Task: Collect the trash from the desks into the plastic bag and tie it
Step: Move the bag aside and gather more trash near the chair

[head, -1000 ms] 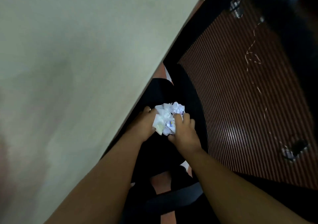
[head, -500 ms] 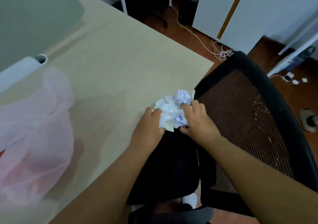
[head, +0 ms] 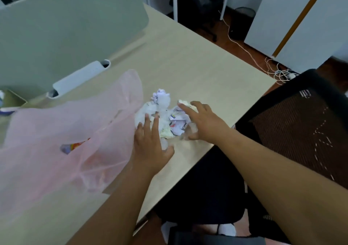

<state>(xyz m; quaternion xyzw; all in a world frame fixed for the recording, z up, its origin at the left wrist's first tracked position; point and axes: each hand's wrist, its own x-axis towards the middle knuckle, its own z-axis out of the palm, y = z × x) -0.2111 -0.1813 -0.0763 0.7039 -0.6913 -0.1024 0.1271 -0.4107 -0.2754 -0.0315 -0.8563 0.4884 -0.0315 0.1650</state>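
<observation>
A pile of crumpled white paper trash (head: pixel 165 114) lies on the beige desk (head: pixel 197 67), near its right edge. My left hand (head: pixel 150 143) lies flat with spread fingers, its fingertips touching the left side of the pile. My right hand (head: pixel 201 122) is spread over the right side of the pile, with straight fingers touching the paper. A translucent pink plastic bag (head: pixel 62 141) lies slack on the desk just left of the pile. A colourful wrapper (head: pixel 75 146) shows through the bag.
A grey-green divider panel (head: pixel 62 24) and a white cable tray (head: pixel 79 79) stand behind the bag. A black mesh office chair (head: pixel 301 124) is at the desk's right edge. White cables (head: pixel 278 73) lie on the floor beyond, near white cabinets (head: pixel 293 18).
The crumpled paper, held between both hands below the desk edge, has been lifted onto the desk beside the bag. Both hands have let go and spread out over it.
</observation>
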